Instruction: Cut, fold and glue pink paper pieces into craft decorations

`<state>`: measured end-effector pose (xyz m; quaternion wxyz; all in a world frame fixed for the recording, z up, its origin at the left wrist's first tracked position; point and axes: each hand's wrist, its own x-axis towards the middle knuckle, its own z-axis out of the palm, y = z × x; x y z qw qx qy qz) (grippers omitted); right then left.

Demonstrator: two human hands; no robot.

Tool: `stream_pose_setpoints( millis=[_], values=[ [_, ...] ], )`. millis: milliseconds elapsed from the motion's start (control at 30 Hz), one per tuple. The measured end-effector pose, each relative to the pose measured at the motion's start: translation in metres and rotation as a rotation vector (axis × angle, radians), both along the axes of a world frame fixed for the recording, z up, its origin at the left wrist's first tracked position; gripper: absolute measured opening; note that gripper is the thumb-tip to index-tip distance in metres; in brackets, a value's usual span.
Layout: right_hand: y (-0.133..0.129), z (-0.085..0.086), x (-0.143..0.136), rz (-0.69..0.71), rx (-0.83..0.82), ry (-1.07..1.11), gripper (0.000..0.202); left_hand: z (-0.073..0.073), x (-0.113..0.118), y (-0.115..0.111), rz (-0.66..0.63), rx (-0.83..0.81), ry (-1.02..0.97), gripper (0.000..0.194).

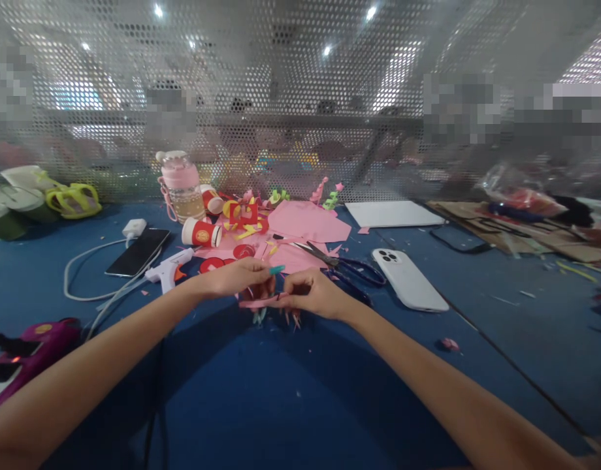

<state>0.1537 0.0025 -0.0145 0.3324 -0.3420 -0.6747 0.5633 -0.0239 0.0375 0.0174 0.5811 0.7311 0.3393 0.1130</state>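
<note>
Both my hands are close together above the blue table in front of me. My left hand (244,277) is closed in a pinch, with a small flat teal piece (277,269) at its fingertips. My right hand (315,294) pinches a narrow pink paper strip (259,303), whose free end points left, just under my left fingers. Thin pink and teal shreds show below the strip. Behind the hands, open scissors with dark blue handles (357,271) lie with their blades over pink paper sheets (308,222). Some of my left fingers are in shadow and hard to make out.
At the left are a white glue gun (168,269), a black phone (138,252), a white cable and a pink-lidded bottle (180,186). A red paper cup (201,233) lies tipped. A white phone (409,279) lies right, cardboard (526,232) beyond. A perforated metal screen (291,78) stands behind.
</note>
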Motion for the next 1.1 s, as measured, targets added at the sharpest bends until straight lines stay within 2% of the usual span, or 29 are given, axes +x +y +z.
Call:
stream_pose_setpoints(
  millis=[67, 200, 300, 367, 500, 733, 933, 1033, 1100],
  values=[
    [0.001, -0.002, 0.000, 0.020, -0.033, 0.013, 0.031, 0.002, -0.003, 0.002, -0.050, -0.113, 0.013, 0.035],
    [0.002, -0.005, -0.002, 0.013, -0.125, 0.042, 0.035, -0.002, -0.006, 0.001, -0.105, -0.235, -0.058, 0.033],
    [0.001, -0.004, -0.004, 0.004, -0.196, 0.049, 0.039, -0.008, -0.003, -0.001, -0.122, -0.243, -0.142, 0.034],
    [0.000, -0.003, -0.006, 0.002, -0.225, 0.049, 0.040, -0.010, 0.001, -0.004, -0.095, -0.203, -0.185, 0.034],
    [-0.002, -0.001, -0.008, -0.009, -0.228, 0.057, 0.040, -0.011, 0.006, -0.008, -0.066, -0.126, -0.149, 0.032],
    [0.001, -0.006, -0.007, -0.038, -0.178, 0.117, 0.034, -0.015, 0.009, -0.009, -0.017, 0.174, -0.109, 0.031],
    [0.003, -0.006, -0.011, -0.084, -0.143, 0.260, 0.043, -0.019, 0.011, -0.014, 0.184, 0.394, -0.115, 0.033],
    [0.001, -0.004, -0.014, -0.114, -0.145, 0.228, 0.040, -0.022, 0.011, -0.016, 0.270, 0.514, -0.108, 0.029],
    [0.000, -0.003, -0.015, -0.110, -0.160, 0.182, 0.036, -0.026, 0.010, -0.016, 0.302, 0.530, -0.109, 0.027]
  ],
)
